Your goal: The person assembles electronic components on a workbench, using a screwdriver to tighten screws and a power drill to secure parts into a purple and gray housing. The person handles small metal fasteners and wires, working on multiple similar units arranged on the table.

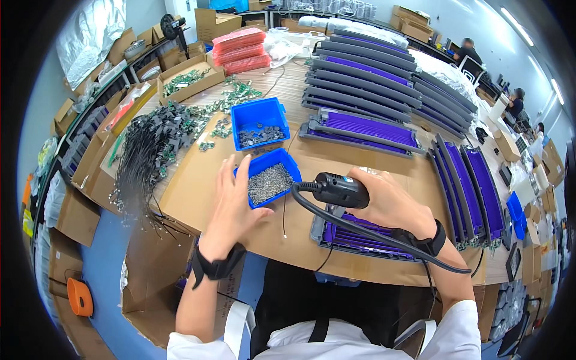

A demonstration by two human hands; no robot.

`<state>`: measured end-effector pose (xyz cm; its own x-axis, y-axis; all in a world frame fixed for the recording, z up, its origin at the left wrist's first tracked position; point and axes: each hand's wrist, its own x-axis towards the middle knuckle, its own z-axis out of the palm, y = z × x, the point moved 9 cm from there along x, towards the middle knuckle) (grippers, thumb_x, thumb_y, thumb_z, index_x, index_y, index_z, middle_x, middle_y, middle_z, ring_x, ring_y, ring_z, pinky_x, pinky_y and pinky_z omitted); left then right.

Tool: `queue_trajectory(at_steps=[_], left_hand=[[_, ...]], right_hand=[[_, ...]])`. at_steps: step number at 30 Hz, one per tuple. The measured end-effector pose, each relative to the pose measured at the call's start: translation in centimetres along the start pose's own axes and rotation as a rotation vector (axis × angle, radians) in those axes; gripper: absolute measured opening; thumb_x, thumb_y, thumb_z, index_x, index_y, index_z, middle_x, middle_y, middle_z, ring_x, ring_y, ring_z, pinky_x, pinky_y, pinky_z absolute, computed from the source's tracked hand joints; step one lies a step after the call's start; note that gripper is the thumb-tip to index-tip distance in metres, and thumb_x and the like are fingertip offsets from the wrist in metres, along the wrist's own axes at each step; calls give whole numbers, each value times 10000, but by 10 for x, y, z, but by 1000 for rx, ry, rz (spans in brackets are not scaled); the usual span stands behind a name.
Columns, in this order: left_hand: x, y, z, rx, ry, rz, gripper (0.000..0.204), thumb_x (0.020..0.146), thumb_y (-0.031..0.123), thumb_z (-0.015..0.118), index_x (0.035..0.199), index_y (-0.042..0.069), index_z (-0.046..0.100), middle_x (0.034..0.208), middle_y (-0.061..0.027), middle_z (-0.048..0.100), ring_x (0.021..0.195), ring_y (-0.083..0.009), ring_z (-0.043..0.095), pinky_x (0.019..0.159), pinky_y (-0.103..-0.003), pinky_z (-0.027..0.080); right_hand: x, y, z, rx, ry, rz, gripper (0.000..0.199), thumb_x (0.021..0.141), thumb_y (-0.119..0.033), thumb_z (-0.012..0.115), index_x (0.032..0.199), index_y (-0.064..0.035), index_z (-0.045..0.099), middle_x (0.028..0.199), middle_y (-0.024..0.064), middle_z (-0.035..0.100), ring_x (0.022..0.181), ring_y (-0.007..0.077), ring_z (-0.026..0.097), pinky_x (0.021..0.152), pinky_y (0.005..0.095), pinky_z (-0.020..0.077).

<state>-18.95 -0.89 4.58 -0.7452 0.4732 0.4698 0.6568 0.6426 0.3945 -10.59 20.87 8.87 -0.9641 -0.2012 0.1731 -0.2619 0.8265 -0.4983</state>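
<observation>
My right hand (pixel 390 199) is wrapped round a black electric screwdriver (pixel 341 190), whose thick cable loops back over my wrist. Its tip is hidden from view. Beneath that hand lies a purple-and-grey slatted panel (pixel 366 240) near the table's front edge, partly covered by the hand and cable. My left hand (pixel 230 201) is empty with fingers spread, beside a blue bin (pixel 291 163) full of small silver screws (pixel 270 183). Just behind it, a second blue bin (pixel 258 111) contains small dark grey parts (pixel 260 135).
Grey and purple panels (pixel 366 75) are stacked at the back, and several more (pixel 471 186) stand at the right. Black wires with connectors (pixel 147 141) and green circuit boards (pixel 240 91) are heaped at the left. Red bubble-wrapped packs (pixel 240 51) sit behind. An open carton (pixel 159 270) stands below the table's left edge.
</observation>
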Motion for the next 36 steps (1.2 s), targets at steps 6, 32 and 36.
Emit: queue_trajectory(at_steps=[6, 32, 36], left_hand=[[9, -17, 1, -104, -115, -127, 912, 634, 124, 857, 1427, 27, 417, 1248, -201, 510, 1206, -385, 516, 1025, -419, 456], [-38, 14, -4, -203, -69, -145, 772, 641, 76, 836, 1334, 32, 498, 1210, -196, 523, 1150, -379, 541, 988, -415, 468], [-33, -15, -26, -117, 35, -203, 740, 644, 38, 825, 1314, 52, 511, 1215, -180, 522, 1144, -374, 558, 974, -419, 478]], right_hand=[[-4, 1, -2, 6, 23, -36, 354, 762, -81, 737, 1064, -2, 569, 884, 226, 677, 871, 440, 637, 744, 460, 495], [-14, 10, -7, 9, 1, 53, 379, 756, -75, 758, 1076, -11, 566, 896, 214, 675, 875, 432, 640, 738, 465, 492], [-13, 9, -7, 15, 22, 14, 360, 761, -73, 744, 1069, -17, 567, 857, 213, 671, 845, 436, 638, 724, 470, 486]])
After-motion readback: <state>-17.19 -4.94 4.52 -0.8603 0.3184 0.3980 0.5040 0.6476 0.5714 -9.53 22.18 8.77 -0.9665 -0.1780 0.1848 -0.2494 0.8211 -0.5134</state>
